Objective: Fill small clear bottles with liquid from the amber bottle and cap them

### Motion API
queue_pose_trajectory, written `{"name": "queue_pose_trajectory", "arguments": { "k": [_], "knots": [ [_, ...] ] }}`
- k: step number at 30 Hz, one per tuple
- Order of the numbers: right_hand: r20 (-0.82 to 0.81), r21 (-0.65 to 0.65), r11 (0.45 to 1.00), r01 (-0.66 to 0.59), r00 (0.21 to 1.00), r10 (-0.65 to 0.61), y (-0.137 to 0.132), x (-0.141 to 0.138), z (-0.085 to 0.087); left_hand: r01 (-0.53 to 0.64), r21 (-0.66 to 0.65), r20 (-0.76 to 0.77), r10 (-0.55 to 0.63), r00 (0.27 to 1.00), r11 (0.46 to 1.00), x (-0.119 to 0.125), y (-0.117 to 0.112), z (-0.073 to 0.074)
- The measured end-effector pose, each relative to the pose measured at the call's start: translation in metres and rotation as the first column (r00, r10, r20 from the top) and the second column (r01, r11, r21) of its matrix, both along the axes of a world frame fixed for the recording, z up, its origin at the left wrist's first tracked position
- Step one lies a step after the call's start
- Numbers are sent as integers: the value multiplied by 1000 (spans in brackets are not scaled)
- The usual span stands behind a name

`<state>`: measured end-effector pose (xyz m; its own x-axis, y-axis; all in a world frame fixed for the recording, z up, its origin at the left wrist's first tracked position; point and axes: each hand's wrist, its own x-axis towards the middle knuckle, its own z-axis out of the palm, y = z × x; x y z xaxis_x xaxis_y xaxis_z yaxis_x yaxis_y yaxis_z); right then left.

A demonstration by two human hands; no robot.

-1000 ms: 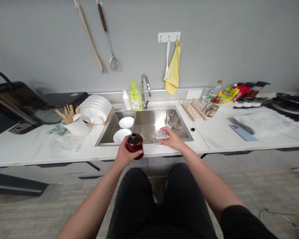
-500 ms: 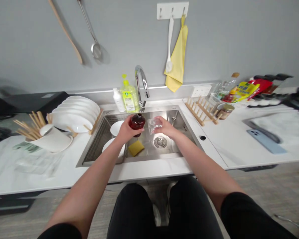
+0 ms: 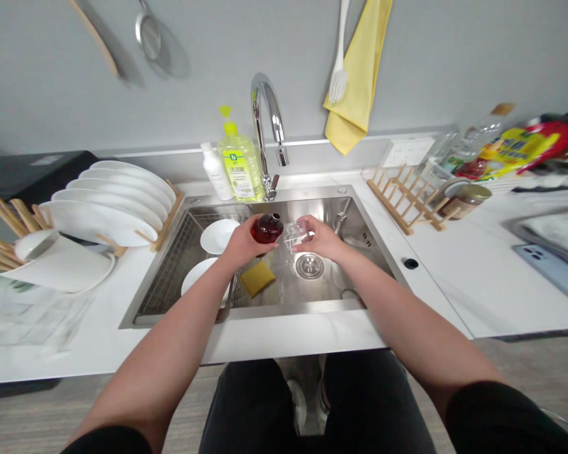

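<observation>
Over the steel sink [image 3: 360, 217], my left hand [image 3: 239, 243] is closed around a small dark red bottle [image 3: 267, 228], tilted with its mouth toward the right. My right hand [image 3: 319, 238] grips a small clear glass [image 3: 295, 234] right beside the bottle's mouth. Both are held above the basin, just left of the drain [image 3: 309, 265] and below the curved tap [image 3: 266, 120]. A yellow sponge [image 3: 258, 278] lies on the sink floor under my left hand.
Two white bowls [image 3: 218, 234] sit on a wire rack in the sink's left half. A rack of white plates [image 3: 118, 198] and a chopstick holder [image 3: 33, 252] stand left. Dish soap [image 3: 236, 161] stands behind; a wooden rack [image 3: 402, 198], jars and a phone [image 3: 551, 271] lie right.
I have stepped closer, so the sink looms larger. Both hands carried the bottle and glass from the sink's front edge out over the basin, and the bottle has tipped toward the glass.
</observation>
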<state>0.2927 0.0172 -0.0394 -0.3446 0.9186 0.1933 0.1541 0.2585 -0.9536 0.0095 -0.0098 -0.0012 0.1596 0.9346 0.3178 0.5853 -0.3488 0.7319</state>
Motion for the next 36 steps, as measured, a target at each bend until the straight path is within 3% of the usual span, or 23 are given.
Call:
{"name": "queue_pose_trajectory", "arguments": {
  "k": [13,36],
  "knots": [
    [133,78,997,-9,991,-1,-1,5,5,50,65,-151,-40,988,997,-3,0,-5],
    [181,84,996,-12,983,-4,-2,6,4,73,128,-319,-29,947,989,-4,2,-7]
  ]
}}
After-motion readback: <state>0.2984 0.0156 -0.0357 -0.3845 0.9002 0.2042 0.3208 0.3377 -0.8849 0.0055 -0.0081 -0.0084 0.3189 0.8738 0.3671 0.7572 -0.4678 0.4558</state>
